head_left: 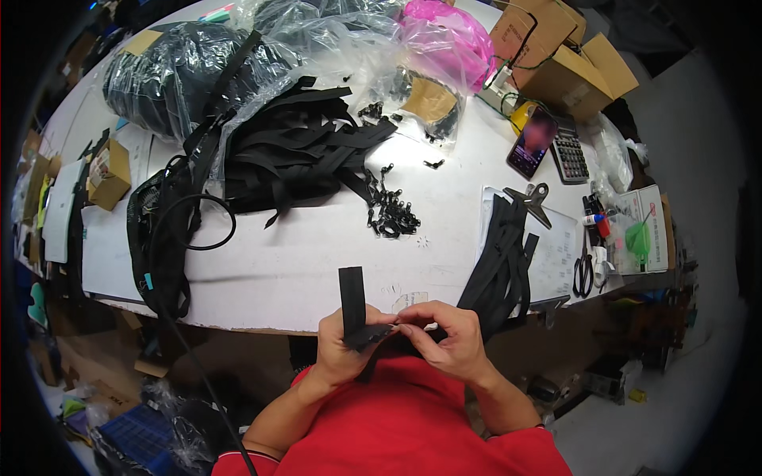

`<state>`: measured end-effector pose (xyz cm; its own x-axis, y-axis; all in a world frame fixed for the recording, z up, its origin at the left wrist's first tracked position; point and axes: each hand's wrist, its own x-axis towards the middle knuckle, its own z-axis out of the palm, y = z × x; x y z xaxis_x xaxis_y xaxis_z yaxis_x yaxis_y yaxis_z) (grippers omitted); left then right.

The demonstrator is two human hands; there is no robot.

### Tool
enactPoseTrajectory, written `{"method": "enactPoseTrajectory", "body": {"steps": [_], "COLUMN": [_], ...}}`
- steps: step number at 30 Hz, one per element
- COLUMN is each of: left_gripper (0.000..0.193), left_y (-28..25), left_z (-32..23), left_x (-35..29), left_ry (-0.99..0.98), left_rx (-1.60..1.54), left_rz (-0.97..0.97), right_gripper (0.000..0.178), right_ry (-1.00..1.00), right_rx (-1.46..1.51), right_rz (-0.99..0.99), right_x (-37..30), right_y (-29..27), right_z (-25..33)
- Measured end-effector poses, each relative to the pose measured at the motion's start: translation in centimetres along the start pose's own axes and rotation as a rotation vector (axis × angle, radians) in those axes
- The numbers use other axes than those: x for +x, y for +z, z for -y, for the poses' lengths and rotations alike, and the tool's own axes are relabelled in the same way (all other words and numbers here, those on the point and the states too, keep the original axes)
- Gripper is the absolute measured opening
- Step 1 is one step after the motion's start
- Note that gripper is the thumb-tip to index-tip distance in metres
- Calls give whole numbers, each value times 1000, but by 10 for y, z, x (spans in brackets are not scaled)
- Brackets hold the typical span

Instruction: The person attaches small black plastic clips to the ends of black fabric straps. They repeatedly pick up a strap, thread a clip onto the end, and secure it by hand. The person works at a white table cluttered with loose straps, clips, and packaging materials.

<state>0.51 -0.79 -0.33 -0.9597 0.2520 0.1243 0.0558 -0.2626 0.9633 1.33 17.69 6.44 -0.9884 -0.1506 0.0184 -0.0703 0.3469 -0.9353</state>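
My left hand (343, 341) is closed round a black zipper strip (352, 297) near the table's front edge. One end of the strip stands up above the hand, and the rest bends across toward my right fingertips. My right hand (452, 337) pinches the strip between thumb and forefinger, close to my left fingertips. Any small part inside that pinch is hidden. Beyond my hands lies a pile of small black zipper sliders (394, 216). A bundle of black zipper strips (496, 266) hangs over the table edge at right.
Many loose black strips (294, 151) spill from a clear plastic bag on the white table (317, 270). A black cable loop (230, 230) lies at left. Toward the right are a clipboard clip (533, 205), a phone (532, 143), a calculator (570, 155) and scissors (583, 270). Cardboard boxes (567, 79) stand behind.
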Motion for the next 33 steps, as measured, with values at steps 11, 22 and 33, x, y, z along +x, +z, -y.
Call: {"method": "enactPoseTrajectory", "body": {"steps": [11, 22, 33], "left_gripper": [19, 6, 11], "left_y": [1, -11, -2], "left_z": [-1, -8, -6], "left_x": [3, 2, 6], "left_ry": [-125, -160, -333], "left_rx": [80, -23, -63], "left_rz": [-129, -165, -138], "right_gripper": [12, 8, 14], "right_ry": [-51, 60, 496], "right_rx": [-398, -182, 697], "right_rz": [-364, -335, -38], "right_x": [74, 90, 31], "right_y": [19, 1, -2], "right_z": [-56, -64, -45]}}
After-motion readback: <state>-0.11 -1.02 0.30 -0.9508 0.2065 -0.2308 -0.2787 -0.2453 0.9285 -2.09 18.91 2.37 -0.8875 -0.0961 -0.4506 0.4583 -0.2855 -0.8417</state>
